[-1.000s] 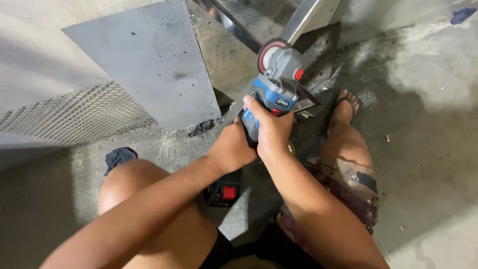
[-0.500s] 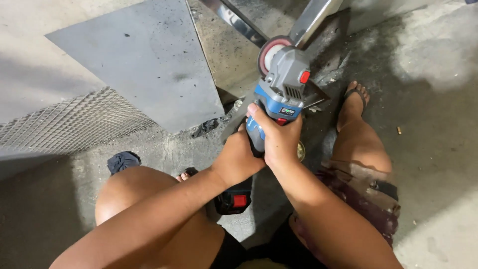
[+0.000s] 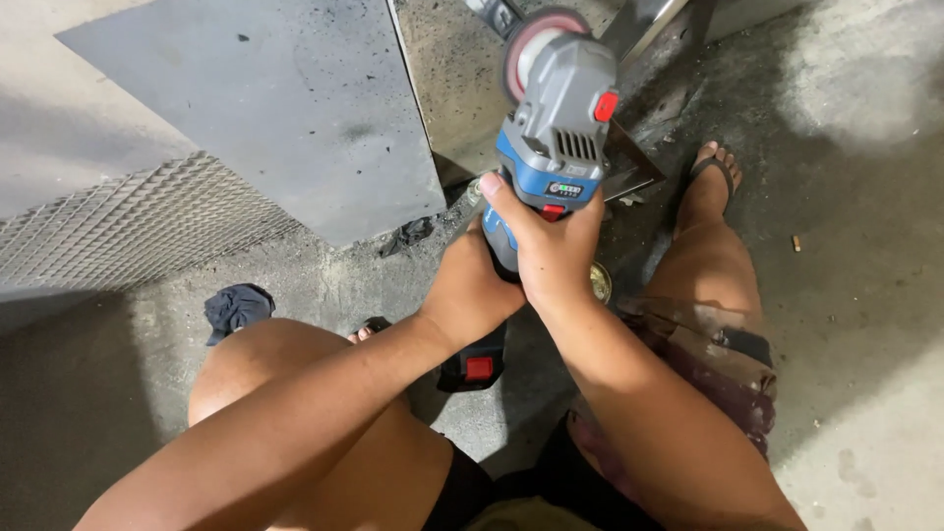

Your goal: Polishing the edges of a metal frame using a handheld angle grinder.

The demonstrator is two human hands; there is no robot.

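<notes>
Both of my hands hold a cordless angle grinder [image 3: 556,128] with a grey head, a blue body and a black battery [image 3: 474,366] at its rear end. My right hand [image 3: 546,246] wraps the blue body from above. My left hand [image 3: 470,290] grips the handle just behind it. The grinder's reddish disc [image 3: 526,44] points away from me, toward a metal bar [image 3: 644,25] at the top of the view.
A grey metal sheet [image 3: 265,108] and an expanded-metal mesh panel [image 3: 118,231] lie on the concrete floor to the left. A dark cloth [image 3: 236,307] sits by my left knee. My right foot in a sandal [image 3: 713,177] rests beside the work.
The grinder has come up and closer to the camera, with both hands still on it. The view has shifted slightly, so the foot and the metal sheet sit differently in frame.
</notes>
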